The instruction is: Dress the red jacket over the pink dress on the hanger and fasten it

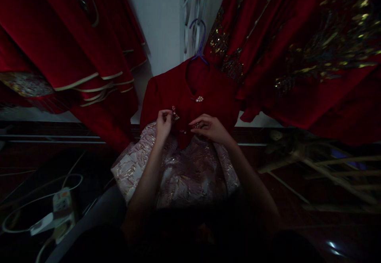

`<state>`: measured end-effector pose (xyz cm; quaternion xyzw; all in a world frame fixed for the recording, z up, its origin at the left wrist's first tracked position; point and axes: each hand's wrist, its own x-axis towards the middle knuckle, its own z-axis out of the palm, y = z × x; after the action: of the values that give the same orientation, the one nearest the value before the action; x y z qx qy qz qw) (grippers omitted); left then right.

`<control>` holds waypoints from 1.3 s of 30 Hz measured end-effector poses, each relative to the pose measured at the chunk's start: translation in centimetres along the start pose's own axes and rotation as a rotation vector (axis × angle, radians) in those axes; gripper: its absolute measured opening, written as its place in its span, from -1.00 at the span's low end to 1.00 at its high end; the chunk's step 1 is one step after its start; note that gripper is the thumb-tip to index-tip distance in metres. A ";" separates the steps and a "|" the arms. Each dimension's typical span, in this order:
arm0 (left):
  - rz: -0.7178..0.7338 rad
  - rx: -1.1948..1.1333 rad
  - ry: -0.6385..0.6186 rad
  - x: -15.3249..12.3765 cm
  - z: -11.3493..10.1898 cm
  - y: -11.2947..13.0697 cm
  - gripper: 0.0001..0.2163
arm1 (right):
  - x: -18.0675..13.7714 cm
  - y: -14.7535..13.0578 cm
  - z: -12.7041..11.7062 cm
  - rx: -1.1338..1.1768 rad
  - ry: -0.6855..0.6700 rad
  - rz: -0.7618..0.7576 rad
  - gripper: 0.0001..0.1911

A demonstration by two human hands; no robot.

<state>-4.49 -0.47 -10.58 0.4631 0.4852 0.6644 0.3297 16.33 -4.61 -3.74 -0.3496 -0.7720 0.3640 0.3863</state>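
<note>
At about eight o'clock a white power strip (61, 203) with looped cords lies on the dark floor. Above it, at ten o'clock, red garments with pale trim (89, 56) hang in folds. At the centre a small red jacket (190, 92) hangs on a purple hanger (199, 41) over a pale brocade skirt (178, 171). The left hand (163, 125) pinches a jewelled clasp (174, 114) at the jacket's front edge, its fingers closed on it. The right hand (210, 128) grips the opposite edge of the front opening, fingers curled around the cloth. The pearl button (199, 99) at the collar looks fastened; the lower clasp appears still apart, so the front seems only partly closed. At two o'clock hangs a red gown with gold embroidery (312, 45).
</note>
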 end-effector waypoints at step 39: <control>-0.057 -0.103 -0.045 -0.1 0.5 0.9 -0.79 | 5.9 4.3 6.8 0.014 0.379 -0.020 -0.87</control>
<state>-3.92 -0.69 -9.72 0.4465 0.4560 0.6680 0.3827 8.92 0.35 -8.23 -0.4014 -0.6864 0.2931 0.5309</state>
